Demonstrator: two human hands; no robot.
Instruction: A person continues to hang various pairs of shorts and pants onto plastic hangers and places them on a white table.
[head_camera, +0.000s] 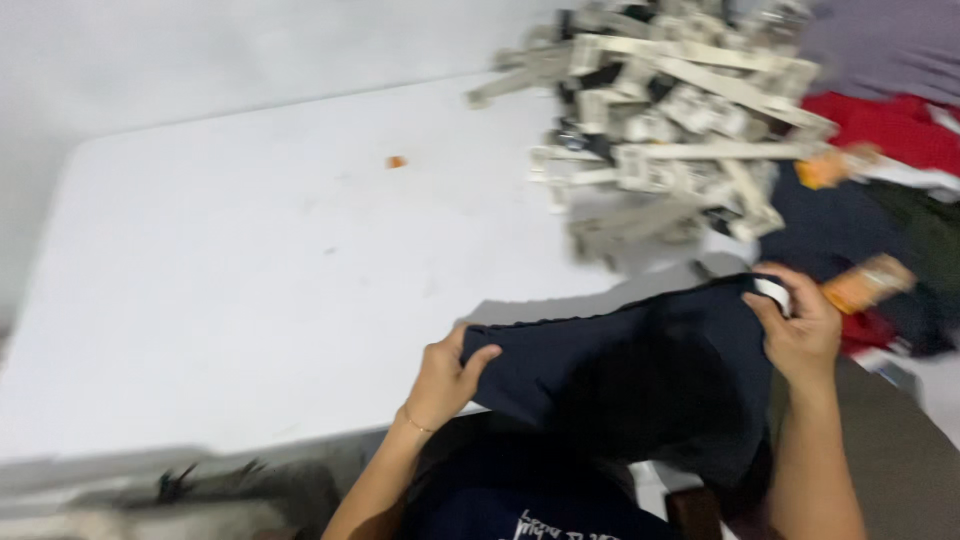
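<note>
white worktop with its near edge running just in front of the person; the left and middle surface lies bare apart from a small orange scrap, while a heap of pale plastic hangers and a pile of clothes crowd the far right. dark navy garment, soft and creased, is stretched over the near edge. left hand pinches its left end; right hand grips its right corner by a white label.

Bright, even light on the white table; heavy motion blur throughout, soft shadows
</note>
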